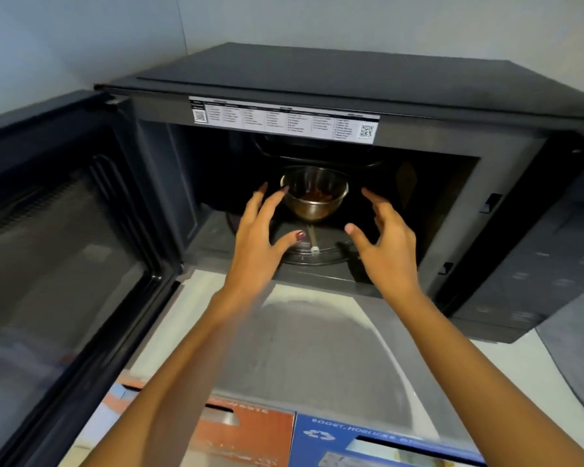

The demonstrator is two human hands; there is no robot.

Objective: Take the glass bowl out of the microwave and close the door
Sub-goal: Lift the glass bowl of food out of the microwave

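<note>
Glass bowl (313, 193) sits on the turntable at frame centre, inside the microwave (351, 106). Left hand (262, 237) and right hand (386, 246) flank it, spread wide, empty. Hot or slick glass could slip; contents might spill.

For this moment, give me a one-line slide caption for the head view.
Both open hands, left and right, reach into the open microwave toward the glass bowl on its turntable.
</note>
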